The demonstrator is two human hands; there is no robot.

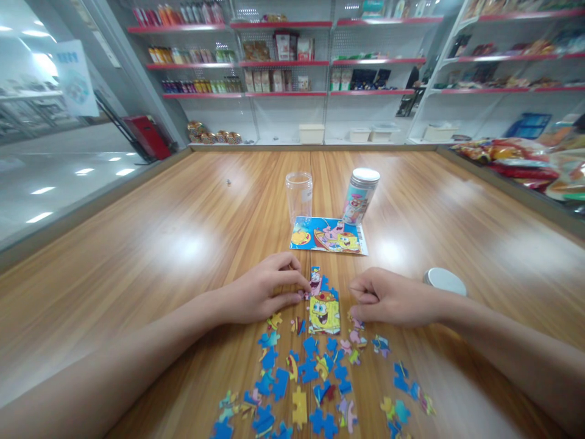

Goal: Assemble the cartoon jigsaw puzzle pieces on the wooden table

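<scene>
A partly joined cartoon jigsaw puzzle [324, 311] lies on the wooden table, with a yellow square character below a pink one. At its upper left edge, my left hand [269, 286] pinches a small pink puzzle piece [302, 294] between thumb and fingertips. Just right of the joined part rests my right hand [388, 296], fingers curled in and thumb low; whatever lies inside them is hidden. Pink loose pieces [355, 334] lie right below that thumb. Several blue pieces [308, 369] and a yellow piece [299, 407] are scattered nearer to me.
Behind the puzzle lies a picture card [326, 236]. A clear plastic jar [299, 195] and a printed can with a silver lid [361, 195] stand by it. A round lid [445, 280] sits beyond my right forearm. Snack bags [516, 161] line the right edge.
</scene>
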